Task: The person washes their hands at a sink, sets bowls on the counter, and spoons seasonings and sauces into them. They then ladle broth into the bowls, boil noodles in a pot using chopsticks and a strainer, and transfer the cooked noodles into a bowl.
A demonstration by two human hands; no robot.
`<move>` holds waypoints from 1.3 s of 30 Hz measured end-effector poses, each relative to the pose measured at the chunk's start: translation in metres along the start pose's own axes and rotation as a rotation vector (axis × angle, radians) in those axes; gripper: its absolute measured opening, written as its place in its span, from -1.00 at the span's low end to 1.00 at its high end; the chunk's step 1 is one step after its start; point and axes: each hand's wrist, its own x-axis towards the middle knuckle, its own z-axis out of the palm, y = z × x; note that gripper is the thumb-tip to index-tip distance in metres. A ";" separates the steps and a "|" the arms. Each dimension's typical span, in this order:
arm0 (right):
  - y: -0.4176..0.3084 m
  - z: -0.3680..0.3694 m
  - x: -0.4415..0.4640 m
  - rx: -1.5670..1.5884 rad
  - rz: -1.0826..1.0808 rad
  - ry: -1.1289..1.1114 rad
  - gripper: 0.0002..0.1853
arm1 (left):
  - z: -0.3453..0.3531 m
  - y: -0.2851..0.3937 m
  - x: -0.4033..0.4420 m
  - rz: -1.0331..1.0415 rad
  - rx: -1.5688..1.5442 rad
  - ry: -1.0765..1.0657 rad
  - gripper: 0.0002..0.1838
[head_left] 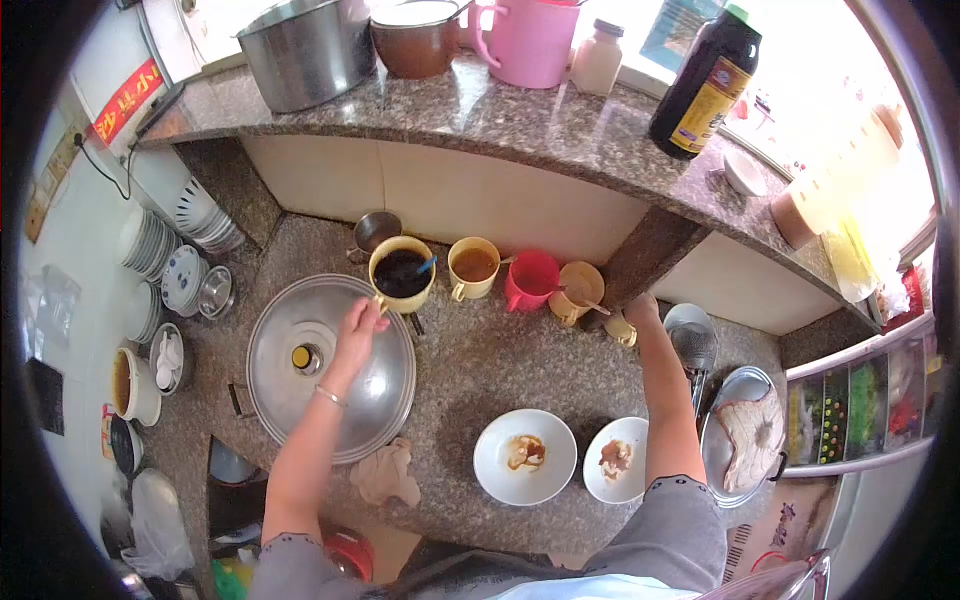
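Note:
My left hand (358, 328) is closed at the handle of a yellow mug (424, 300) of dark sauce with a blue spoon in it. A second yellow mug (473, 268) with brown sauce, a red mug (530, 285) and a pale yellow mug (577, 300) with a spoon stand in a row to its right. At the row's right end, my right hand (643, 308) is beside a small yellow cup (620, 330); its fingers are mostly hidden. Two white bowls, one (500, 485) larger and one (603, 484) smaller, hold sauce and pale seasoning near the front edge.
A big pot lid (280, 400) lies under my left forearm, with a cloth (388, 472) beside it. Stacked bowls (150, 245) line the left wall. A strainer (692, 340) and a lidded pan (715, 455) are at right. The raised shelf holds a dark bottle (705, 85) and pots.

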 end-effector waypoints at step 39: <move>-0.043 0.060 -0.401 1.153 0.444 0.251 -0.79 | -0.020 -0.019 -0.016 0.101 0.418 -0.029 -0.69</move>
